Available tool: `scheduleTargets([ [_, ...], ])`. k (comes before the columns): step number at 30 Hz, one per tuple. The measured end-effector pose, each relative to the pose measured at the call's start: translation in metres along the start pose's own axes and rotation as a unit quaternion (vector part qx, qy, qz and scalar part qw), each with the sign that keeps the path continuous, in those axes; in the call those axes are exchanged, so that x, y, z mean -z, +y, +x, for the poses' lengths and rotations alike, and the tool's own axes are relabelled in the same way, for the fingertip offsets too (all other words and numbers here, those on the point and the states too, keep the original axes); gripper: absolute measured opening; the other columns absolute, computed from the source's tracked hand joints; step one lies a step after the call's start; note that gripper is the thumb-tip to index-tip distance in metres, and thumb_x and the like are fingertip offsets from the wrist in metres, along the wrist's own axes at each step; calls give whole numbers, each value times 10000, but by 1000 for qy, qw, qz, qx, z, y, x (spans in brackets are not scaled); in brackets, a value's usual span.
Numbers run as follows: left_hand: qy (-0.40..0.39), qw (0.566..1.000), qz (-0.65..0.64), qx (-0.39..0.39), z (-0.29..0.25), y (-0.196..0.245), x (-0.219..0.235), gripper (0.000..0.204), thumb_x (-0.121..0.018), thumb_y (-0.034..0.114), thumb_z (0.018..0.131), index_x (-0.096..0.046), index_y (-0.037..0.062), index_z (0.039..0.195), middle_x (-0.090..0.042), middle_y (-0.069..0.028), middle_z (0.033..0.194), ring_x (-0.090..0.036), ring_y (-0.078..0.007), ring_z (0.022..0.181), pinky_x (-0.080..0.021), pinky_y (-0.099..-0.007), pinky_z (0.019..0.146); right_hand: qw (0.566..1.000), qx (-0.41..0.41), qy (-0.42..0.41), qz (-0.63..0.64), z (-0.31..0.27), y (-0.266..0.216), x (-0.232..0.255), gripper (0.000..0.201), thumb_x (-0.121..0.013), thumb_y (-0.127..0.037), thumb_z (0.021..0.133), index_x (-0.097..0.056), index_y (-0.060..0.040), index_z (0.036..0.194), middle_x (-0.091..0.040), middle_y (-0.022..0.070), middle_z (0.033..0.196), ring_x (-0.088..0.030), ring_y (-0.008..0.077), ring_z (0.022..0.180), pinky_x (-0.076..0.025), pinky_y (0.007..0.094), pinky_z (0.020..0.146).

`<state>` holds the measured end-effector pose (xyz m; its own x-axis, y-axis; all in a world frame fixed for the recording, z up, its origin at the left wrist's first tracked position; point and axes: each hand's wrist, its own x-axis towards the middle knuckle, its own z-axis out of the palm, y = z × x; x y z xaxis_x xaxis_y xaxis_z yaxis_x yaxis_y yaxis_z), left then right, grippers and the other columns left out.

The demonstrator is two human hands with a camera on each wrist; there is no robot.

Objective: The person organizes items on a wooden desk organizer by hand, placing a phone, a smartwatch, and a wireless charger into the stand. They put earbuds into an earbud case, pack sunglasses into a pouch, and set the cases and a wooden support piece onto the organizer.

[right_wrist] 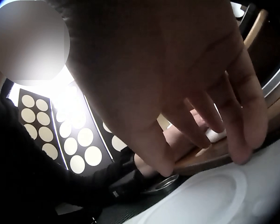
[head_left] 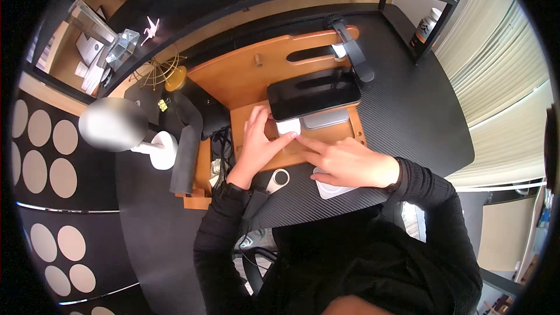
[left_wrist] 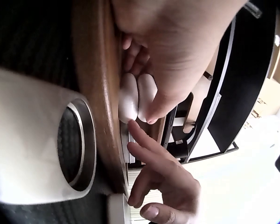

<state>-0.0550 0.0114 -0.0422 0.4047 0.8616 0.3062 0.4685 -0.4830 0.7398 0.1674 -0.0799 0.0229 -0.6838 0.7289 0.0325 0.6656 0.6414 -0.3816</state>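
A small white case [head_left: 288, 126] lies on the wooden stand [head_left: 245, 76], just below a black phone [head_left: 313, 94] propped on it. My left hand [head_left: 279, 123] holds the case between thumb and fingers. In the left wrist view the case [left_wrist: 129, 97] shows as two rounded white halves with my thumb pressing on them. My right hand [head_left: 326, 154] stretches its index finger toward the case, its tip right by my left thumb. The other right fingers [right_wrist: 242, 140] rest on a white pad [right_wrist: 200, 196].
A white puck with a dark ring [head_left: 279, 179] lies on the black desk [head_left: 408, 111] below my left hand. A grey block [head_left: 326, 119] sits under the phone. A lamp [head_left: 157, 149], cables and small ornaments stand at the left, and a bottle [head_left: 427, 24] at the far right.
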Motion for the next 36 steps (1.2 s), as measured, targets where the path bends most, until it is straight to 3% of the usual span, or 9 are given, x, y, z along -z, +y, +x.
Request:
scheduleTargets([
  [1, 1, 1000, 3, -1, 0, 1, 2, 621, -830, 317, 699, -582, 15, 1181, -550, -113, 1122, -529, -302, 1060, -381, -404, 946, 1000, 2, 3, -1, 0, 0, 0, 331, -675, -219, 860, -589, 6, 1086, -508, 228, 1366, -698, 343, 763, -569, 427, 626],
  [3, -29, 997, 65, -22, -2, 5, 3, 782, -839, 280, 710, -474, -7, 1339, -487, -165, 1320, -477, -339, 1234, -360, -406, 1049, 1000, 8, 25, 4, -2, -1, 1, 348, -689, -223, 847, -590, 4, 1092, -565, 208, 1269, -689, 363, 730, -565, 431, 620],
  [6, -34, 995, 90, -13, -4, 8, 4, 849, -847, 286, 700, -434, 5, 1387, -481, -186, 1367, -464, -353, 1259, -349, -429, 1068, 998, -16, -41, 34, -15, -3, 19, 397, -718, -234, 817, -593, -6, 1117, -593, 173, 1139, -677, 340, 840, -561, 426, 711],
  [9, -52, 996, 71, 12, -2, 3, 5, 882, -852, 282, 690, -419, 9, 1408, -490, -202, 1372, -460, -361, 1263, -353, -442, 1066, 996, 56, -66, -16, -39, 9, 17, 578, -757, -251, 789, -551, -64, 1296, -554, 132, 1189, -625, 311, 1014, -539, 407, 827],
  [12, -30, 997, 43, 48, -1, 9, 3, 871, -859, 281, 678, -439, 6, 1390, -532, -204, 1324, -471, -370, 1251, -367, -444, 1051, 997, 32, -52, -55, -56, 6, 14, 628, -788, -244, 742, -558, -86, 1305, -553, 105, 1174, -572, 288, 1086, -509, 420, 900],
  [19, 8, 996, 84, 33, 9, 11, -4, 803, -863, 293, 670, -497, -8, 1318, -586, -208, 1252, -540, -365, 1172, -408, -425, 1006, 999, 19, -21, 35, -53, 9, 5, 630, -782, -179, 603, -619, -72, 1201, -568, 109, 1150, -568, 283, 1079, -552, 400, 803],
  [25, -15, 996, 69, 49, 10, 5, -6, 819, -854, 303, 679, -482, -19, 1334, -560, -224, 1284, -516, -385, 1198, -401, -430, 1018, 996, 6, 38, 84, -46, 23, 17, 525, -767, -198, 597, -661, -83, 1097, -620, 80, 1106, -599, 271, 1049, -554, 393, 795],
  [31, 4, 996, 82, -21, 2, 17, 13, 823, -808, 308, 733, -438, -69, 1363, -529, -257, 1287, -501, -396, 1208, -395, -426, 1035, 984, 56, 60, 159, -34, 29, 16, 479, -764, -199, 606, -686, -71, 1061, -630, 90, 1168, -596, 283, 1071, -541, 402, 837],
  [36, -191, 965, 181, -10, -17, 62, 53, 736, -767, 315, 777, -471, -52, 1343, -546, -211, 1238, -519, -379, 1172, -407, -413, 1006, 987, 3, 125, 105, -20, 36, 0, 459, -761, -197, 630, -685, -42, 1056, -616, 114, 1222, -585, 295, 1102, -526, 392, 885],
])
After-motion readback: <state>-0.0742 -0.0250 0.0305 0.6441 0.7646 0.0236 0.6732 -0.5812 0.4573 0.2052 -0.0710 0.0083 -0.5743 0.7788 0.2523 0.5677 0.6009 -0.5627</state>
